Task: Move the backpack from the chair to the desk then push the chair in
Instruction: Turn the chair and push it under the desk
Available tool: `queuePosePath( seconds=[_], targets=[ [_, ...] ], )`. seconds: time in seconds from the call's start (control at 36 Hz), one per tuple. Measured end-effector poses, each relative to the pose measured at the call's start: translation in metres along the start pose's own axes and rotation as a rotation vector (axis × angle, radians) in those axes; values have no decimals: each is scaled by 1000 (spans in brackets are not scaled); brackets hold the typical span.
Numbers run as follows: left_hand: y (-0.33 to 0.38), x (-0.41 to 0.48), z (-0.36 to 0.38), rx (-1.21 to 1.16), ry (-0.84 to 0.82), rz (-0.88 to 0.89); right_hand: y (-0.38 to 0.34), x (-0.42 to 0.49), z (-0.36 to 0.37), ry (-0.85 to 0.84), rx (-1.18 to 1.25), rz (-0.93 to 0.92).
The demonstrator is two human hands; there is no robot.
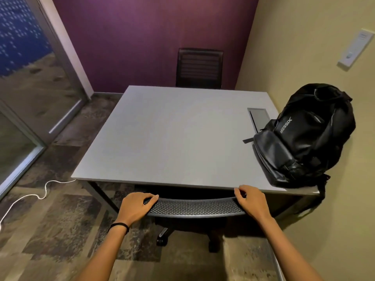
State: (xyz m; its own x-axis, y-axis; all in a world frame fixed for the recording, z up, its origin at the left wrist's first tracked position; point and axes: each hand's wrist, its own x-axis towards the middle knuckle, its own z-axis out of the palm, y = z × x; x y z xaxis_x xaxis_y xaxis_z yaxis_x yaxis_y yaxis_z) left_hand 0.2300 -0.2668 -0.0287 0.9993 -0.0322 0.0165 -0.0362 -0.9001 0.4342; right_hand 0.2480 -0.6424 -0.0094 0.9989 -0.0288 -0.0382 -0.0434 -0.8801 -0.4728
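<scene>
The left hand [136, 206] and right hand [250, 201] each curl closed over the top rail of the black mesh-backed office chair [194, 206], tucked against the grey rectangular desk [172, 138]. Pushing harder risks pinching fingers there. The black leather-look backpack [304, 136] rests on the far-right desk edge, its strap overhanging, liable to slip if jolted.

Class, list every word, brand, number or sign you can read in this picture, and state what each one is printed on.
"MESSIX": pale capital letters on the front of the black leather-look backpack standing on the grey desk.
White wall plate on the beige wall: carries small print, too small and blurred to read.
Nothing else in view bears readable text.
</scene>
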Motion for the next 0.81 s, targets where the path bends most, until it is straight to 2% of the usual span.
queuePosePath(
  seconds=[0.81],
  targets=[
    [-6, 56, -14, 1, -112, -27, -14, 33, -5, -17, 95, 46]
  ],
)
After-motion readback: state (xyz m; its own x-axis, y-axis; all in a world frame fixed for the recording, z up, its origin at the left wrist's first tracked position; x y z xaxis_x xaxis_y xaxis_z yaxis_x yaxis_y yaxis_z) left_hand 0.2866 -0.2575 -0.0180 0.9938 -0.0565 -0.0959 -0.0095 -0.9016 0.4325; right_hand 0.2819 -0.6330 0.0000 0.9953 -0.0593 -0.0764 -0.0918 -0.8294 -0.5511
